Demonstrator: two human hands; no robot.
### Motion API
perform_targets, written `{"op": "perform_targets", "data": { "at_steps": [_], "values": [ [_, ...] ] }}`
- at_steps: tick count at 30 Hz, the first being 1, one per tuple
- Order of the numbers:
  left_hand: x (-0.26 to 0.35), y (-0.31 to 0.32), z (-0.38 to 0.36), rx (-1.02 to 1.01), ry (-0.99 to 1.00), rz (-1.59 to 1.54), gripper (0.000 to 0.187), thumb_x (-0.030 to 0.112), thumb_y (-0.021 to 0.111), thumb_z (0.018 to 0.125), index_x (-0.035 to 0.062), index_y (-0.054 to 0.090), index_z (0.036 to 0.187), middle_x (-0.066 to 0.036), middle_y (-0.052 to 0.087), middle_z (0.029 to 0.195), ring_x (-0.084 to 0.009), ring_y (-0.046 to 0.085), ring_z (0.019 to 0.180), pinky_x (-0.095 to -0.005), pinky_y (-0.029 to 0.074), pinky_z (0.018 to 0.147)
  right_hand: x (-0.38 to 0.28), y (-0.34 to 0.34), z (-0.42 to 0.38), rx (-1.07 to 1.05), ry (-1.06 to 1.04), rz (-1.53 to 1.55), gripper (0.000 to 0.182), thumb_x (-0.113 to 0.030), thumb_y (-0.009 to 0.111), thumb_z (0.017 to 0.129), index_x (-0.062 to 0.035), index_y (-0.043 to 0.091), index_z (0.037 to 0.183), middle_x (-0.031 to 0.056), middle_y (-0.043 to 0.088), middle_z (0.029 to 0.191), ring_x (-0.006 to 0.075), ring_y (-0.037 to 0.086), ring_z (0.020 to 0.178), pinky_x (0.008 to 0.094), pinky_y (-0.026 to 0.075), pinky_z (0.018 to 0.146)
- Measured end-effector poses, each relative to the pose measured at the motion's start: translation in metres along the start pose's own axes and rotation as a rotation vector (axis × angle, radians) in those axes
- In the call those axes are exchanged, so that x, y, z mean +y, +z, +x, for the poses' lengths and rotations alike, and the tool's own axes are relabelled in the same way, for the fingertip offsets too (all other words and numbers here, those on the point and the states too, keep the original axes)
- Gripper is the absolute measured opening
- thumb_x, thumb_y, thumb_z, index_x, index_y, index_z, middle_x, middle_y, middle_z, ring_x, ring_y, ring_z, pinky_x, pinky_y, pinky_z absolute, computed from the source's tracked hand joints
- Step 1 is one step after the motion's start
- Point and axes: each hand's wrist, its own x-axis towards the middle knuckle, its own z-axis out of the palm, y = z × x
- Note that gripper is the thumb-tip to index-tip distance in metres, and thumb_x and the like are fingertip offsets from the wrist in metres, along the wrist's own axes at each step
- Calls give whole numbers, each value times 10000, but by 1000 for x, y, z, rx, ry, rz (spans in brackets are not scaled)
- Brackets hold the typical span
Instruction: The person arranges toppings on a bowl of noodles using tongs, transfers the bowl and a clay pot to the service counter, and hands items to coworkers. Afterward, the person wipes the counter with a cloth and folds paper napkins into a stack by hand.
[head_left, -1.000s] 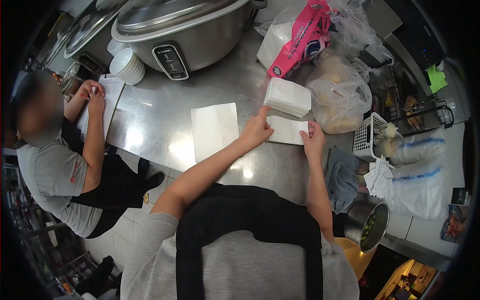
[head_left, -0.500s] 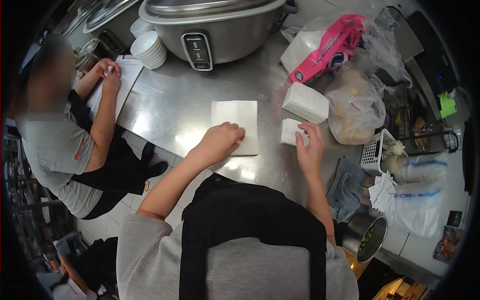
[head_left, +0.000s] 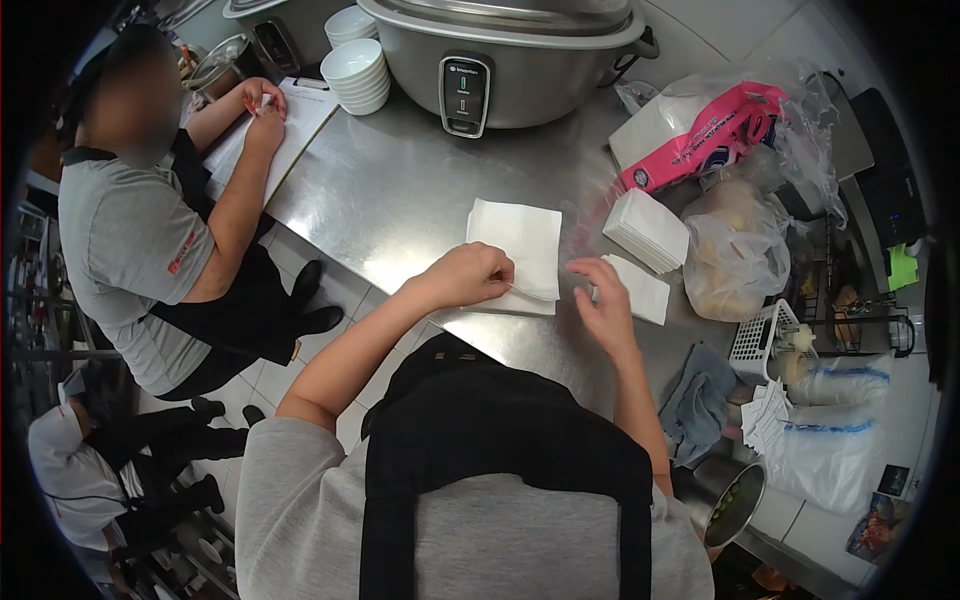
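Note:
A flat stack of white napkins (head_left: 520, 235) lies on the steel counter in front of me. My left hand (head_left: 470, 274) is closed in a pinch at the stack's lower left, holding the edge of the top napkin, which is slightly lifted off the sheets below. My right hand (head_left: 603, 300) hovers just right of the stack with its fingers apart and nothing in them. Partly behind that hand lies a smaller folded napkin pile (head_left: 642, 290). Beyond it sits a thicker folded pile (head_left: 647, 229).
A large cooker (head_left: 520, 70) and stacked white bowls (head_left: 356, 76) stand at the back. To the right are a pink-labelled package (head_left: 710, 135), a plastic bag (head_left: 735, 245), a basket (head_left: 762, 338) and a cloth (head_left: 697, 400). A co-worker (head_left: 140, 230) writes at the left.
The view has shifted, so the counter's things appear further right. My left hand has pinched the napkin edge and lifted it. My right hand has moved off the small folded pile toward the flat stack.

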Motion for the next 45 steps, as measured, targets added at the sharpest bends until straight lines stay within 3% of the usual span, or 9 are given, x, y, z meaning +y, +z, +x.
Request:
{"op": "perform_targets", "data": {
  "at_steps": [7, 8, 11, 14, 16, 21, 37, 43, 45],
  "values": [
    [28, -34, -15, -160, 49, -38, 234, 258, 566, 811, 47, 633, 886, -122, 638, 873, -270, 600, 874, -372, 448, 802, 3, 33, 6, -143, -169, 117, 320, -19, 593, 696, -48, 635, 1013, 106, 614, 1028, 278, 568, 962, 338, 455, 803],
    [27, -36, -19, -181, 46, -80, 363, 345, 565, 831, 60, 612, 1050, -136, 630, 946, -299, 579, 957, -375, 431, 861, 1, 34, 6, -146, -172, 120, 320, -19, 593, 696, -48, 635, 1013, 106, 614, 1028, 278, 568, 962, 338, 455, 803],
    [10, -32, -29, -230, -66, -212, 608, 525, 525, 836, 30, 542, 1189, -158, 605, 1088, -301, 540, 1042, -369, 401, 930, 2, 35, 6, -209, 117, 180, 204, -37, 600, 730, -43, 655, 926, 101, 628, 941, 221, 596, 881, 291, 457, 737],
    [-18, -19, -31, -144, -4, -453, 586, 353, 647, 799, -1, 488, 1238, -152, 606, 1084, -248, 571, 995, -339, 437, 885, 19, 42, 12, -246, 230, 225, 169, -56, 584, 787, -14, 641, 941, 93, 647, 880, 148, 609, 781, 264, 456, 683],
    [-30, -8, -31, -67, 17, -526, 560, 271, 683, 785, -13, 489, 1227, -146, 622, 1045, -227, 595, 945, -320, 461, 848, 19, 51, 17, -126, 430, 703, 182, -92, 581, 820, 21, 627, 954, 78, 666, 847, 110, 601, 708, 264, 459, 641],
    [-38, 14, -21, 322, -341, -625, 360, 70, 645, 791, -8, 518, 1119, -81, 661, 756, -126, 612, 660, -252, 469, 622, 18, 62, 27, 28, 470, 516, 212, -127, 596, 830, 45, 616, 951, 78, 673, 788, 98, 602, 670, 266, 462, 611],
    [-29, 20, -10, 484, -362, -262, 444, 150, 616, 821, 43, 394, 1190, -80, 491, 516, -241, 507, 479, -356, 384, 503, 19, 67, 38, 161, 485, 45, 238, -202, 613, 795, 14, 548, 721, 130, 573, 576, 213, 545, 509, 357, 401, 507],
    [-21, 11, -10, 522, -349, -26, 443, 158, 625, 809, 56, 424, 1191, -99, 592, 733, -272, 590, 698, -386, 451, 589, 21, 66, 40, 122, 499, 25, 249, -211, 619, 789, 10, 536, 711, 124, 555, 559, 223, 530, 496, 366, 391, 495],
    [-19, 5, -4, 697, 71, 337, 435, 99, 600, 781, 19, 465, 1186, -151, 582, 1035, -289, 562, 948, -397, 448, 814, 23, 66, 40, 118, 500, 29, 251, -211, 621, 787, 10, 532, 708, 125, 554, 558, 225, 531, 495, 369, 391, 495]
  ]
}}
